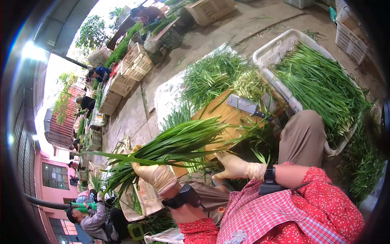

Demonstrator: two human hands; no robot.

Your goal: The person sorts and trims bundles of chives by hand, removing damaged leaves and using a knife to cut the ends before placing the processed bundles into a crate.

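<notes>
My left hand, in a pale glove, is closed round a bunch of long flat green leaves that look like garlic chives. The bunch lies slanted, its leaf tips drooping to the left and its other end over a yellow-brown board. My right hand, gloved too, is apart from the bunch, just below the board's near side, with thumb and fingers spread and nothing visible in them. A cleaver with a dark handle rests on the board's far part, beside loose greens. My left fingertips are partly hidden by the leaves.
Cut greens are heaped on a white sheet beyond the board. A white plastic crate full of long greens stands at right. Another crate sits below my left hand. Other people work among crates along the left.
</notes>
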